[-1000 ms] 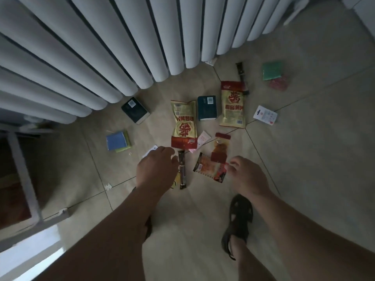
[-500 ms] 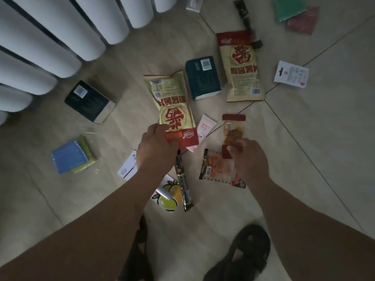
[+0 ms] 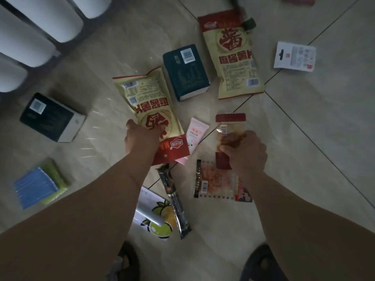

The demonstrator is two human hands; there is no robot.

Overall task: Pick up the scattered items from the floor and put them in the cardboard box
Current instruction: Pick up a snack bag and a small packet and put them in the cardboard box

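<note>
Yellow pouch (image 3: pixel 150 114) flat on floor (image 3: pixel 314 128), red end under left hand (image 3: pixel 142 140); fingers curled onto its left edge, gripping. Clear snack pack (image 3: pixel 230 134) just right, right hand (image 3: pixel 246 153) pinching its lower half, fingers clamped round it. Pink sachet (image 3: pixel 195 132) between the two, tucked partly under pouch. Second clear pack (image 3: pixel 215 182) below right hand. Dark stick (image 3: pixel 174 201) lying over lemon card (image 3: pixel 156 216) near left forearm. Teal box (image 3: pixel 185 72) and second pouch (image 3: pixel 231 53) above; white card (image 3: pixel 294 56) far right. Dark box (image 3: pixel 51 117) and blue-green sponges (image 3: pixel 40 183) well left. Radiator (image 3: pixel 30 35) top left. Cardboard box not in view.
</note>
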